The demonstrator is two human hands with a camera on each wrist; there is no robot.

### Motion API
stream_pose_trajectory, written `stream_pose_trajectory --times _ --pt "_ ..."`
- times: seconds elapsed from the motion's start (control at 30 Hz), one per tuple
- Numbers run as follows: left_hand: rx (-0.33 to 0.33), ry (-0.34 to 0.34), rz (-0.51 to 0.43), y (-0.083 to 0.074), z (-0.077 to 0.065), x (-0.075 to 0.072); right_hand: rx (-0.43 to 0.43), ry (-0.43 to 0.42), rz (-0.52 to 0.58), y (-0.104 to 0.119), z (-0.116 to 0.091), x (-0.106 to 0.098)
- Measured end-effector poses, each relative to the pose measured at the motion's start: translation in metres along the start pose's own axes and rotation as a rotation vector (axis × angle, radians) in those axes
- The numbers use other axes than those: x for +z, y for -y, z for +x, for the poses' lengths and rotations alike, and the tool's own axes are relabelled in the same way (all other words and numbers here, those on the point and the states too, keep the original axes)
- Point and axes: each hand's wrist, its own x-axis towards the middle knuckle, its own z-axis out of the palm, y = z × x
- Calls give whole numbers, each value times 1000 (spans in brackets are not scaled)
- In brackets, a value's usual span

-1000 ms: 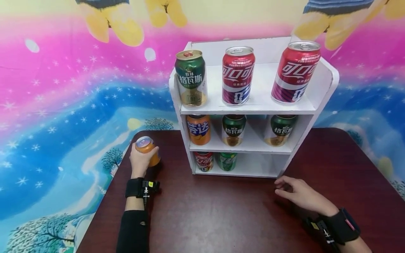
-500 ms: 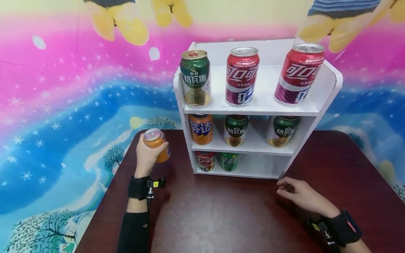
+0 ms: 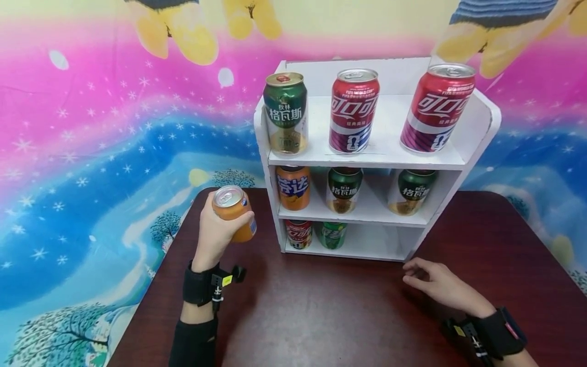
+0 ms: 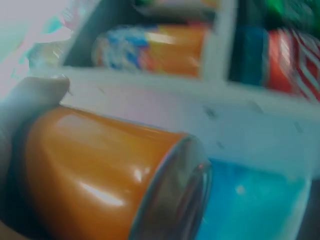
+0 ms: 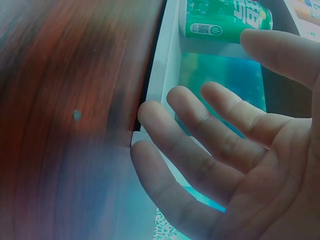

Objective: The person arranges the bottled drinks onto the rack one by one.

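Observation:
My left hand (image 3: 213, 233) grips an orange soda can (image 3: 235, 209) with its silver top up, over the table left of the white shelf (image 3: 367, 161). In the left wrist view the thumb lies along the orange can's side (image 4: 95, 175), and the shelf's side panel is right behind it. My right hand (image 3: 442, 286) rests by the shelf's lower right front corner, fingers loosely bent, holding nothing. The right wrist view shows those relaxed fingers (image 5: 195, 115) spread before the bottom compartment, where a green can (image 5: 227, 20) stands.
On the top tier stand a green-and-gold can (image 3: 286, 114) and two red cola cans (image 3: 354, 112). An orange can (image 3: 293, 188) and two green-and-gold cans (image 3: 344, 189) fill the middle tier. Below, a red can (image 3: 299, 234) stands left of the green one. The table (image 3: 312, 306) is dark wood.
The left hand has raised the orange can off the table and carried it right, closer to the shelf. The right hand stays where it was. The head view has shifted slightly.

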Motion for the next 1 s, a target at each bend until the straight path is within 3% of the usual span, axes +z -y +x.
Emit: stream_pose_trajectory --times 0.2,0.37,0.7,0.97,1.0 --pt "54 49 13 -20 -15 2 1 9 9 2 0 0" --pt "94 85 18 -29 -24 11 7 18 9 2 -1 0" --pt "177 98 -25 -30 -36 53 17 1 1 -2 -2 -3" --pt "159 277 -68 -25 -50 90 3 -2 -5 -1 -1 -2" --pt "146 301 -69 -30 -52 93 2 -2 -5 -1 -1 -2"
